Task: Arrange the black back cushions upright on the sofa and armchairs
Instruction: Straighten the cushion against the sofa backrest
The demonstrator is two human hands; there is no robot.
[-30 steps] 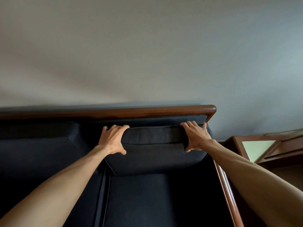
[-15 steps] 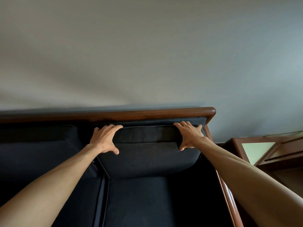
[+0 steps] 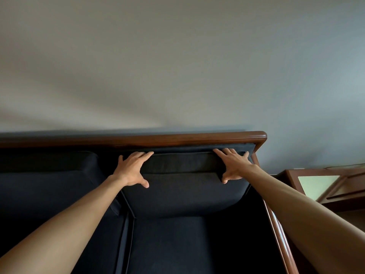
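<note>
A black back cushion (image 3: 181,190) stands at the right end of a dark sofa with a brown wooden frame (image 3: 177,137). Its top edge lies just under the wooden back rail. My left hand (image 3: 131,169) grips the cushion's top left corner, fingers over the top and thumb on the front face. My right hand (image 3: 233,165) grips the top right corner the same way. A second black back cushion (image 3: 45,180) stands upright to the left, against the sofa back.
The black seat cushion (image 3: 173,246) lies below the held cushion. The sofa's wooden right armrest (image 3: 280,240) runs toward me. A wooden side table with a pale glass top (image 3: 316,184) stands at the right. A plain grey wall (image 3: 177,66) rises behind.
Both hands have pushed the cushion's top back toward the wooden rail, so it now stands closer to the sofa back. The fingers have spread flatter over its top edge.
</note>
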